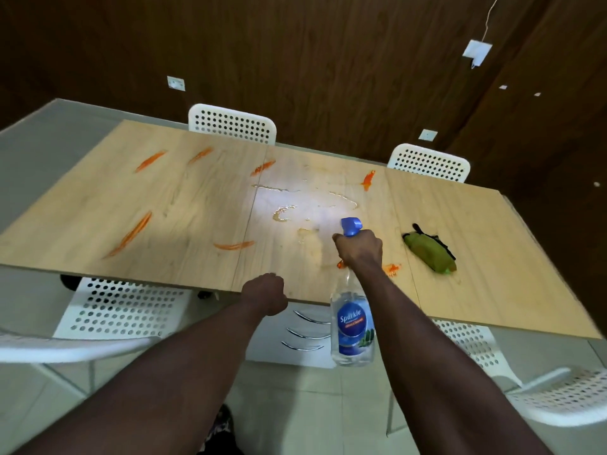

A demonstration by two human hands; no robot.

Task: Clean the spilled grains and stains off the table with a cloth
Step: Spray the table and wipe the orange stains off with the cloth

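My right hand (359,249) grips the neck of a clear spray bottle (353,326) with a blue nozzle, held above the wooden table (203,208) with the nozzle pointing away from me. My left hand (266,292) is a closed fist at the table's near edge and holds nothing that I can see. Several orange stains streak the tabletop, one at the left (131,234) and one by my right wrist (392,269). A wet patch of liquid (285,213) glistens in the middle. A folded green cloth (428,252) lies on the table to the right of my right hand.
White perforated chairs stand around the table: two at the far side (231,123) (428,162), one at the near left (115,310), one at the near right (476,346). A dark wood-panelled wall rises behind. The floor is tiled.
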